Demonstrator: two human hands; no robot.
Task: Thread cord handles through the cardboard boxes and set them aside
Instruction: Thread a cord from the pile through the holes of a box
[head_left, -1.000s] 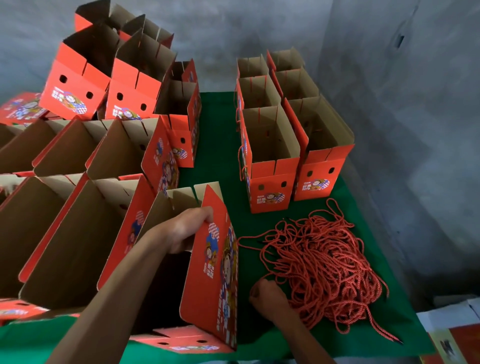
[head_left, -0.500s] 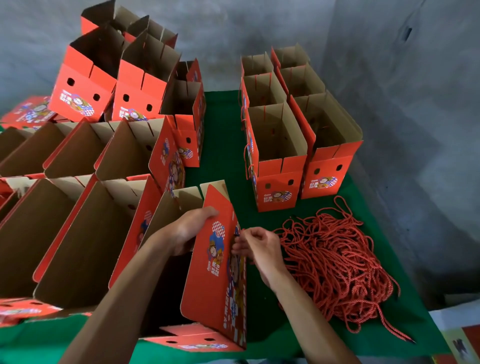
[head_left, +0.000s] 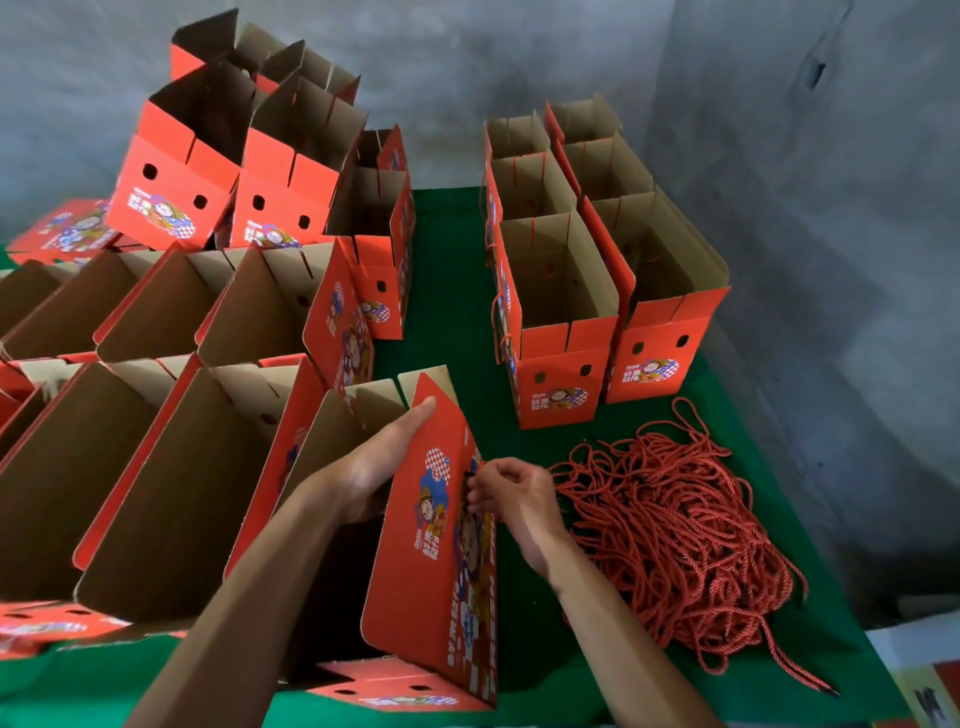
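Six boxes (head_left: 558, 332) stand set aside upper right; many more wait at left. The left hand (head_left: 382, 462) lies flat, bracing the near box (head_left: 441, 545); the right hand (head_left: 511, 493) pinches at its side hole, cord end hidden.

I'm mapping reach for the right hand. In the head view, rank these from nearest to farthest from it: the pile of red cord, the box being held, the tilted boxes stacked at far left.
1. box being held: touching the right hand.
2. pile of red cord: just to its right.
3. tilted boxes: far back left.
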